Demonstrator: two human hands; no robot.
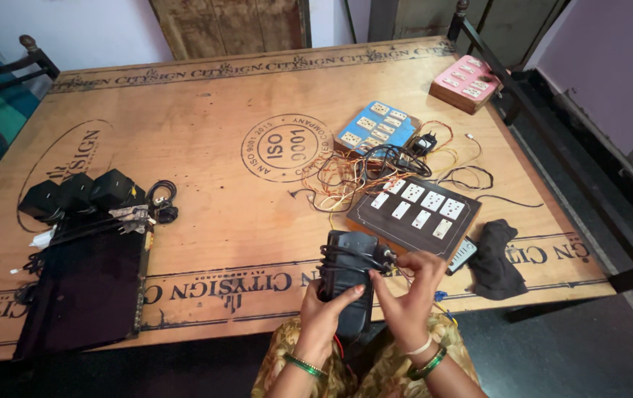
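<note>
Black plastic power adapter (pixel 347 284), oblong, with its own black cord wound round the upper end: you hold this at the near edge of the plywood table (pixel 206 147), just right of centre. Your left hand (pixel 322 315) is closed round its lower left side, thumb across the face. Your right hand (pixel 407 289) grips the right side, with its fingertips (pixel 396 259) pinched at the cord where it leaves the top right corner.

Items about your hands:
- Dark switchboard (pixel 414 213) with white switches and sockets, lying flat just beyond your right hand, tilted.
- Tangle of thin orange, yellow and black wires (pixel 350 175), far side of that board, running under it.
- Blue switchboard (pixel 377 127), farther off, resting on the wires.
- Pink switchboard (pixel 466 83), far right corner of the table, well apart from the rest.
- Black cloth (pixel 495 258), crumpled, right of the dark board, near the table edge.
- Small grey remote-like object (pixel 462 254), between cloth and dark board, partly hidden.

Items at the left:
- Three black adapter blocks (pixel 77 193) in a row, with a coiled black cord (pixel 162 199) beside them.
- Flat black panel (pixel 84 291), near left corner, overhanging the table edge.
</note>
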